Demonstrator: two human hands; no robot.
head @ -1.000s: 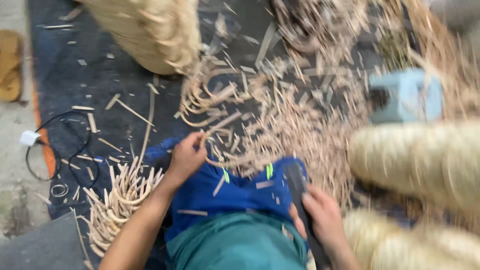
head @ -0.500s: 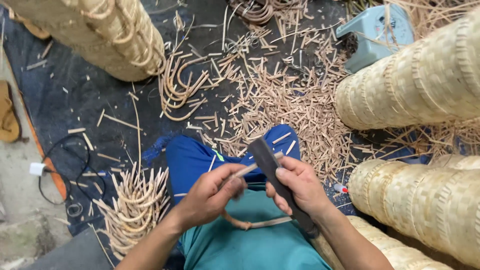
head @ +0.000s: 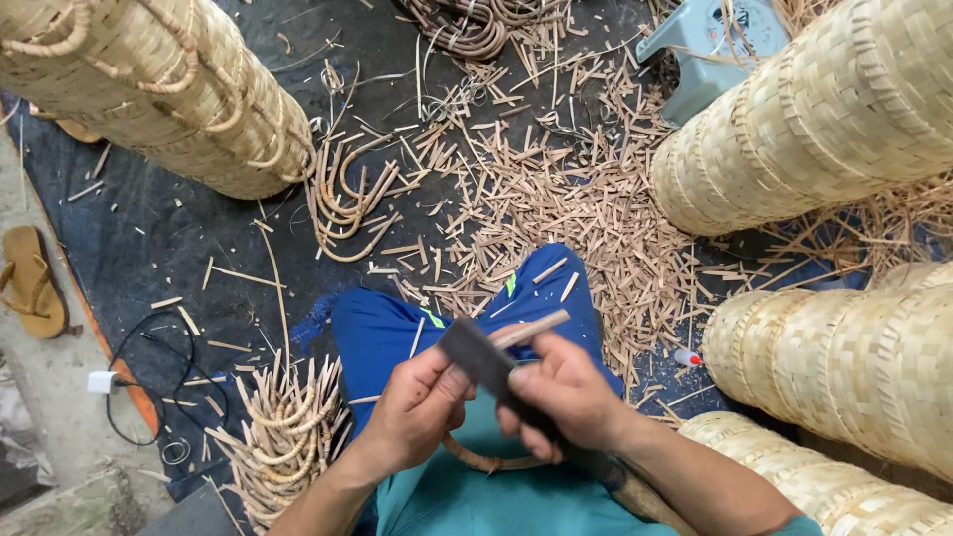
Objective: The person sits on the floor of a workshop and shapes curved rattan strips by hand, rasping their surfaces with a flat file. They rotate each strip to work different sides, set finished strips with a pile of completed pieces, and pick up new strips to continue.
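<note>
Both hands grip: left hand [head: 422, 402] pinches a cane [head: 531, 329], right hand [head: 566, 392] the knife [head: 476, 355]; baskets [head: 824, 119] stand beyond the fingers.

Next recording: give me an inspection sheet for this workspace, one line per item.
Surface: dark mat on the floor, strewn with offcuts.
Job's things: cane strip held at a dark blade.
Clutter: cane scraps, curved cane pieces, cane bundle.
Grippers: left hand grips the strip; right hand grips the blade's handle.
Cables: black cable with white plug.
Surroundings: woven baskets, sandal, small stool.
</note>
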